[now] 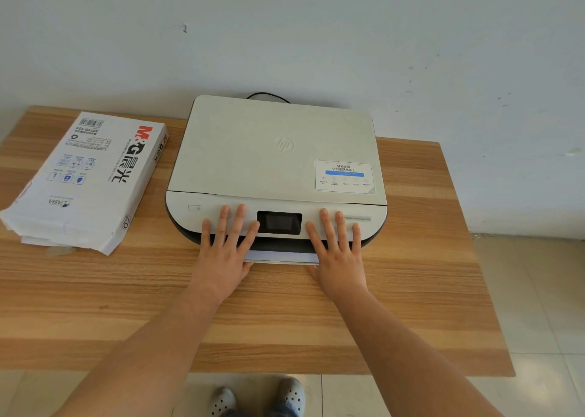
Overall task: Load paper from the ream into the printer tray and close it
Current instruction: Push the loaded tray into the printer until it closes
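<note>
Resting hands: left hand [226, 252] & right hand [337, 252] flat, fingers spread, gripping nothing, on printer [278, 150] front
Tray [281, 256]: sticking out slightly
Bench [285, 315]: wood-grain, ream [85, 179] at left
Room: pale wall [285, 30], tiled floor [538, 306]

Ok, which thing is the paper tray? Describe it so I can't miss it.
Find the white printer on the wooden table. At its front bottom edge, between the two hands, a thin pale tray juts out below the dark screen.
</note>
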{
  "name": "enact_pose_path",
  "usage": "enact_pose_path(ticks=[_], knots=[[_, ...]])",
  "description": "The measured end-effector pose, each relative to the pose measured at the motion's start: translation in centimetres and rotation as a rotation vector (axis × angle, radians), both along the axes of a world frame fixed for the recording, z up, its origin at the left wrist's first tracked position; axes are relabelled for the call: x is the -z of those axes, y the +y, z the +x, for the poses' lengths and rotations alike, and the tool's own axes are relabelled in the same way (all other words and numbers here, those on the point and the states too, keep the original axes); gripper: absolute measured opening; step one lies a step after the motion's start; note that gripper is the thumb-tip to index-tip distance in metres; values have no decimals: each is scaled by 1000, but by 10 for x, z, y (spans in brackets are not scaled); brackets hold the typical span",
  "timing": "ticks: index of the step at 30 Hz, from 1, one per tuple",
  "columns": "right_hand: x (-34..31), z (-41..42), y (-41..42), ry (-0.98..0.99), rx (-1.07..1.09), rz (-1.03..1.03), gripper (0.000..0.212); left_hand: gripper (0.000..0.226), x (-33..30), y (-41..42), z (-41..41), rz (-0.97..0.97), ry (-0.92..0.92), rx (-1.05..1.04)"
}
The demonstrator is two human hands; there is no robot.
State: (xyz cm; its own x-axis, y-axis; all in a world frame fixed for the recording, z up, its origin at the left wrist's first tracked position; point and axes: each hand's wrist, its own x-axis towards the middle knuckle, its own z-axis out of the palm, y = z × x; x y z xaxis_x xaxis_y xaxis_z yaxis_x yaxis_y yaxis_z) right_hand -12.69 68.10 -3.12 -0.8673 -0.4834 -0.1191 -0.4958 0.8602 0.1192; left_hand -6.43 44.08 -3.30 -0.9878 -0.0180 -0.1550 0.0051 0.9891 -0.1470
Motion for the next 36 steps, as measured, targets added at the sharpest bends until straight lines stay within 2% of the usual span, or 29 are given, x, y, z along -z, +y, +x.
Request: enact_pose_path(ticks=[16,24,31,36], knots=[[8,-1,-2,14,7,-2,101,94,9,-1,-2,13,18,-11],[15,-2,-3,51,13,-46,95,86,12,2,-5,18,-9,-30],[20,-4,-3,69,17,-58,97,87,16,-1,-5,49,36,-28],[23,-4,-4,78,19,-65,95,96,19,-2,-4,82,67,-35]])
